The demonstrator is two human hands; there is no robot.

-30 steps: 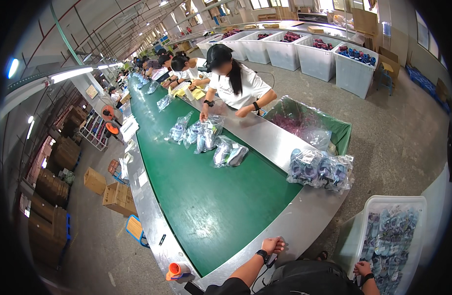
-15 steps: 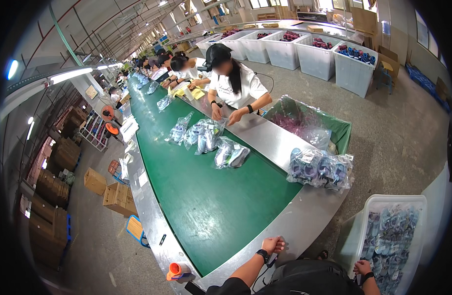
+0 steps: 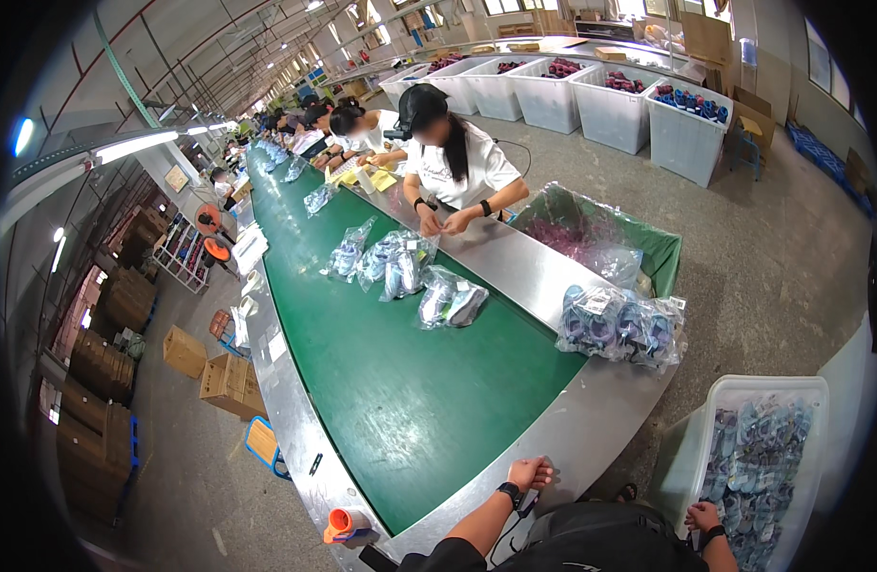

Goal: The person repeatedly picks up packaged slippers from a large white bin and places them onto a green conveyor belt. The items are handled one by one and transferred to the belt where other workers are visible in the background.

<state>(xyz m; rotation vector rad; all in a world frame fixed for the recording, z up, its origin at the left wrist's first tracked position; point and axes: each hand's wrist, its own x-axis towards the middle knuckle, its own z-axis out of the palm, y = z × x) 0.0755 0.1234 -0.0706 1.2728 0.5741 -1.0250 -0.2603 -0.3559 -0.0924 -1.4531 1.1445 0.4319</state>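
My left hand (image 3: 531, 473) rests on the metal rim at the near end of the conveyor table, its fingers curled in with nothing seen in them. My right hand (image 3: 702, 518) hangs beside the near edge of a white plastic bin (image 3: 713, 405), fingers also curled and holding nothing visible. Bagged light-blue shoes (image 3: 764, 448) fill that bin. On the table's right corner sit more bagged shoes (image 3: 621, 326), blue and purple. Further up the green belt (image 3: 410, 410) lie several clear bags of shoes (image 3: 453, 297), out of reach of both hands.
Across the belt a co-worker (image 3: 462, 172) in a white shirt handles a clear bag. A green-lined container (image 3: 658, 257) stands beside the table. An orange cup-like container (image 3: 343, 524) sits at the near left rim. White bins (image 3: 686, 138) line the back; cartons (image 3: 230, 383) stand on the left floor.
The co-worker's two hands have come closer together over the bag at the belt's edge. My own hands have stayed in place.
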